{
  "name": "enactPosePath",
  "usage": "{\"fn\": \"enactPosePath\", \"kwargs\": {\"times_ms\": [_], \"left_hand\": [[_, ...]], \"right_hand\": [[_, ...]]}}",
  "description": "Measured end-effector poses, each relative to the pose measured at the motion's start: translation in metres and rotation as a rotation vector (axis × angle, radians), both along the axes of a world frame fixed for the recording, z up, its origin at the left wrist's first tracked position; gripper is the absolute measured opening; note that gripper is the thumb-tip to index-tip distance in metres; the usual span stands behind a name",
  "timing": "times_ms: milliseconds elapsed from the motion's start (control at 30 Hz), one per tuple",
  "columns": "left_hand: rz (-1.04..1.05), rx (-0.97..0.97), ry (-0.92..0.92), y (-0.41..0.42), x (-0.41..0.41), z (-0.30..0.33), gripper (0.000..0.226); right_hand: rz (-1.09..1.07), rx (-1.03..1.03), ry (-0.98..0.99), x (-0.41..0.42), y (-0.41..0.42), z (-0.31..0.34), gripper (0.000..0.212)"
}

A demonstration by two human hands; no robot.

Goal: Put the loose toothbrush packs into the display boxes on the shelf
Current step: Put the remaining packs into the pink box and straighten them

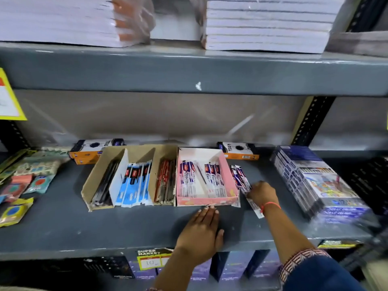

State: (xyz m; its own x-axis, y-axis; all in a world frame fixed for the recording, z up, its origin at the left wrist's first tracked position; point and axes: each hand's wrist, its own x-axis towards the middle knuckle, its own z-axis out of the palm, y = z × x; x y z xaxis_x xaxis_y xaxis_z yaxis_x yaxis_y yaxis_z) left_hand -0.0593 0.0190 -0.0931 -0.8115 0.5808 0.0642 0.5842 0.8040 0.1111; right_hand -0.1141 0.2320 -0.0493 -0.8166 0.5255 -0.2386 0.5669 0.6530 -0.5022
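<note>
A pink display box (228,177) stands on the grey shelf (63,223) and holds several white and purple toothbrush packs. Left of it a brown cardboard box (92,175) has dividers, with dark packs, blue packs (136,183) and red packs (165,181) in its sections. Loose toothbrush packs (240,177) lie on the shelf just right of the pink box. My right hand (262,194) grips these loose packs near their lower ends. My left hand (201,232) lies flat on the shelf, fingers together, fingertips touching the pink box's front edge.
A stack of blue shrink-wrapped boxes (315,185) stands at the right. Small coloured packets (27,181) lie at the left. Two orange and black boxes (88,151) (239,151) sit behind the display boxes. An upper shelf with paper stacks (266,26) hangs overhead.
</note>
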Motion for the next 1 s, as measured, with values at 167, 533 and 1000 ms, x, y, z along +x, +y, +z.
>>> {"fn": "enactPosePath", "kwargs": {"times_ms": [167,533,1000], "left_hand": [[-0.034,0.004,-0.010,0.001,0.000,-0.005,0.082],[-0.036,-0.120,-0.038,0.002,0.003,0.011,0.079],[-0.020,-0.050,-0.033,0.005,0.004,0.003,0.063]], "right_hand": [[-0.034,-0.083,-0.002,-0.010,0.007,0.004,0.033],[-0.121,-0.224,-0.001,-0.016,0.014,0.001,0.026],[-0.059,-1.167,0.458,0.057,-0.029,0.039,0.022]]}}
